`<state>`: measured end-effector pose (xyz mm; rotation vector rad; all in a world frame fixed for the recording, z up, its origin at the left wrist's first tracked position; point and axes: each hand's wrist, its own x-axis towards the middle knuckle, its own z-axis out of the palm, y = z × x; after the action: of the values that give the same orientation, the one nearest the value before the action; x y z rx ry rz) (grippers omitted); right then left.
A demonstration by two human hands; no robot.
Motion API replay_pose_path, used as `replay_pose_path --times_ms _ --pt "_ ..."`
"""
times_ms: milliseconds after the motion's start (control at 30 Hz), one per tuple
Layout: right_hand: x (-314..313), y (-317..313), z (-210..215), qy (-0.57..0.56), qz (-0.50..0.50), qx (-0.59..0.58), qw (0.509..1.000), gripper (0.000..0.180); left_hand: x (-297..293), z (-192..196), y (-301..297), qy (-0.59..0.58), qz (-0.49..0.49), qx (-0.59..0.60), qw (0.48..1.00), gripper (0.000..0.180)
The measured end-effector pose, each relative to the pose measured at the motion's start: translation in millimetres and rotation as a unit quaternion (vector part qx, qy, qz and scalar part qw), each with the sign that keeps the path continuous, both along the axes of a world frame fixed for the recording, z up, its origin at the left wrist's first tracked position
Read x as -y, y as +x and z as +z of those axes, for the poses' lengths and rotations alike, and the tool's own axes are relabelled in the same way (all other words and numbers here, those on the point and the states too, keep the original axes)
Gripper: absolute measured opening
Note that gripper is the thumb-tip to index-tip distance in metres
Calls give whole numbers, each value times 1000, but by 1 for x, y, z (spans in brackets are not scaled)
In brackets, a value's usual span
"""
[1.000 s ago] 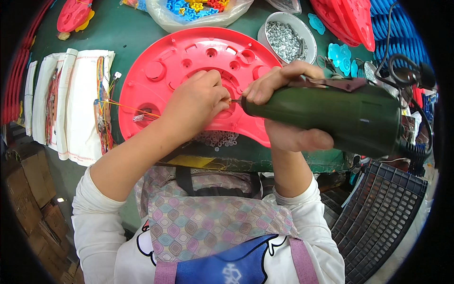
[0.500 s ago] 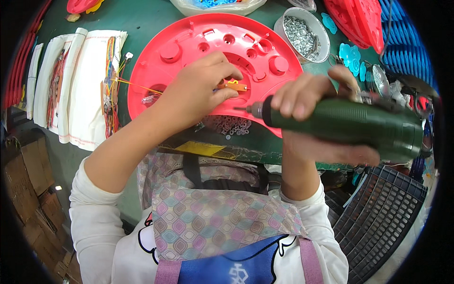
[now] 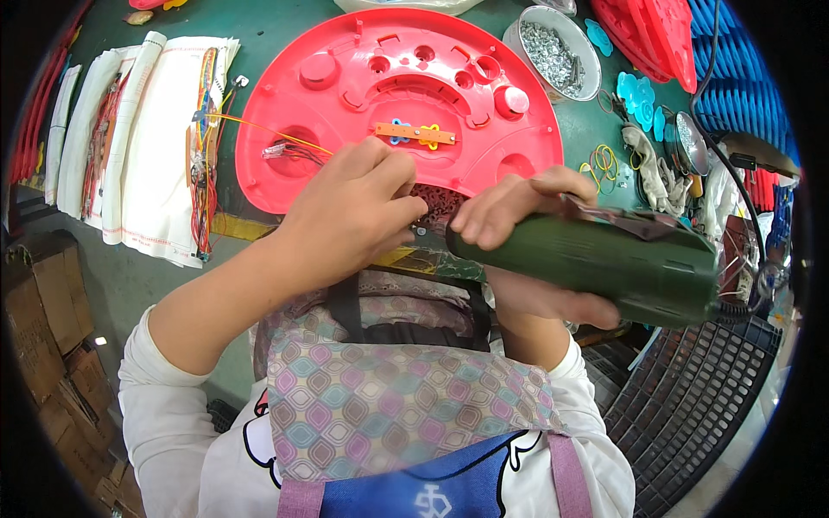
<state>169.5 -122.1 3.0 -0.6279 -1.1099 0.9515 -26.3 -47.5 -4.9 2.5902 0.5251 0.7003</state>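
My right hand [image 3: 527, 220] is wrapped round a dark green electric screwdriver [image 3: 639, 268], held level in front of the red plastic shell [image 3: 281, 108]; its bit is hidden behind the fingers. My left hand [image 3: 358, 194] hovers at the shell's near edge, thumb and fingers pinched together. Whatever it may hold is too small to see. Just past its fingertips lies a pile of small washers [image 3: 440, 203], partly covered by the hands. In the shell, a narrow orange-brown strip [image 3: 414, 132] lies across a blue flower-shaped piece [image 3: 399, 138] and a yellow one [image 3: 430, 142].
Loose wires [image 3: 298, 147] rest in the shell's left hollow, with a yellow wire running to a bundle [image 3: 204, 164] on white cloth [image 3: 155, 147]. A metal bowl [image 3: 509, 43] of screws stands at the far right. Blue flower pieces [image 3: 639, 99] and gloves [image 3: 652, 173] lie right.
My left hand has left the strip and moved nearer, toward the washers. The screwdriver has drawn toward me and left. The strip and both flower pieces are now uncovered.
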Motion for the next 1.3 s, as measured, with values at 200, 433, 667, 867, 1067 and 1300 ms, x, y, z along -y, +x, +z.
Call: replay_pose_path --times_ms 200,433,667,867,1067,1300 --pt "-1 6 18 42 5 12 999 124 -3 -5 6 1 7 5 1000 21" --pt "-23 3 28 68 25 -8 997 120 -12 1 0 -63 50 54 995 18" --pt "-73 -4 31 103 49 14 993 127 -50 15 -6 -22 91 23 995 22" --pt "-93 -11 19 48 16 74 996 128 -57 -4 -2 9 146 8 989 15" --pt "-100 -14 27 -76 31 174 981 124 -57 -11 5 15 168 -35 985 15" --pt "-99 -21 24 -91 69 137 984 126 -58 -17 3 -1 175 -15 984 20"
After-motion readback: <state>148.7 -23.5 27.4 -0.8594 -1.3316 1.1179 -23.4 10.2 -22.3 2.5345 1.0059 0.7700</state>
